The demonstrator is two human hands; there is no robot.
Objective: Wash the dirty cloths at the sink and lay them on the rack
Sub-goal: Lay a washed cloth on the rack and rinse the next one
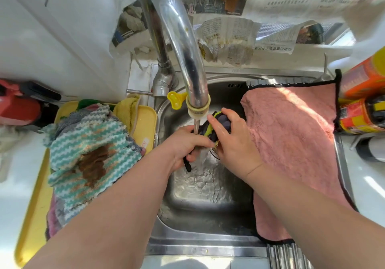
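under the tap [179, 45], both hands wring a dark, yellow-edged cloth [223, 120].

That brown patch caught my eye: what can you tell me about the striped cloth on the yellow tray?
The striped cloth is a nubbly knit with teal and white zigzag bands. A big brown stain marks its middle, with orange smears around. It lies crumpled on other cloths piled on the yellow tray, left of the sink.

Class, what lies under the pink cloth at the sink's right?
Under the pink cloth, rack slats show at its near and far edges; whatever else lies beneath is hidden.
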